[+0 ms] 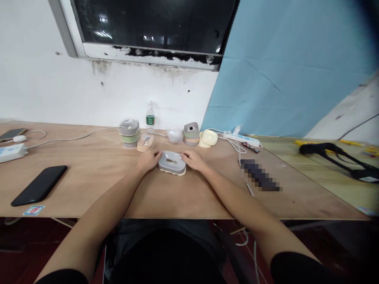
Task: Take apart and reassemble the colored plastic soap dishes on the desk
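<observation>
Grey lidded plastic box [171, 162] between two bare hands, on a plywood table [89, 185].

Left hand [149, 159] and right hand [194, 160] against opposite short ends, fingers lightly curved, firmness of hold impossible to tell; long axis running crosswise between them, neither hand clearly nearer. Farther off, stacked round containers [129, 133] and a water bottle [150, 116].

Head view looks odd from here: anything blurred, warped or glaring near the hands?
Head view: the left hand and right hand look sharp; a pixelated patch hides something on the table; wide-angle warp bends the edges; the window shows light reflections.
</observation>
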Available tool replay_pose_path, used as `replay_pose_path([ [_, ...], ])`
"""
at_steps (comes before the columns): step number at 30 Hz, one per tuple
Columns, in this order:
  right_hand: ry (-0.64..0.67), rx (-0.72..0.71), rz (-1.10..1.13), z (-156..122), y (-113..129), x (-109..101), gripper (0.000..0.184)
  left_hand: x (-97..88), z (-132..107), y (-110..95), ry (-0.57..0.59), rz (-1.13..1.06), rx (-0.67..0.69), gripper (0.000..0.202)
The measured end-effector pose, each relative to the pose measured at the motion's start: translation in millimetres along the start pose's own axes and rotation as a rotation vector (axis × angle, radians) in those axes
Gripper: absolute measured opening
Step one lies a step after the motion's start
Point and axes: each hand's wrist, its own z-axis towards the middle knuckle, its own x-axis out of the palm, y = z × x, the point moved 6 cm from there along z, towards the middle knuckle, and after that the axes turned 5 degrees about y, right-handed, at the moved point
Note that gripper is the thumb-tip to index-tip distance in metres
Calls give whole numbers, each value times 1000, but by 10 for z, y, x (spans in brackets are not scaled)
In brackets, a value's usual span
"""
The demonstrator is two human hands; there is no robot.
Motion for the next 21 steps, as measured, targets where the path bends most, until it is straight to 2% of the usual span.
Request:
replay_pose_path([
  [3, 139, 14, -34, 38, -55, 97, 26, 134, 37, 57, 134, 40, -38, 41],
  [12, 161, 125, 215, 133, -245, 124, 34, 172, 121, 79, 165, 94, -151, 49],
  [18, 219, 143, 204, 166, -357, 220, 37, 193, 157, 103, 191, 102, -241, 44],
  [21, 196, 138, 116, 206, -345, 187, 33, 192, 140, 89, 181, 105, -249, 43],
])
